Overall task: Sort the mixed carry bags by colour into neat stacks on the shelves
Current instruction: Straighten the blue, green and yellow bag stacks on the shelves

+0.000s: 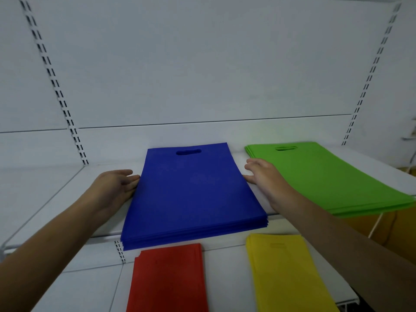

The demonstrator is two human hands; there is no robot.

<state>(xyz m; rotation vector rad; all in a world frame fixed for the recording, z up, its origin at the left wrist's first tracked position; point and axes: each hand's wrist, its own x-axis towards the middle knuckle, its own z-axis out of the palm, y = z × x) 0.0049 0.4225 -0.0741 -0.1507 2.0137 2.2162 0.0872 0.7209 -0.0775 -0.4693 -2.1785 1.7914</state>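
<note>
White slotted back wall (202, 64)

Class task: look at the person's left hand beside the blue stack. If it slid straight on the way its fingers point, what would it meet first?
The left hand points rightward at the blue stack; its fingers seem already against the stack's left edge, so it meets that stack first.

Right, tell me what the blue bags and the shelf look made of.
Blue bags: likely non-woven fabric, matte; thin flat sheets with a die-cut handle slot and no sheen. Shelf: probably white painted metal, smooth and faintly glossy, hung from slotted uprights.
</note>
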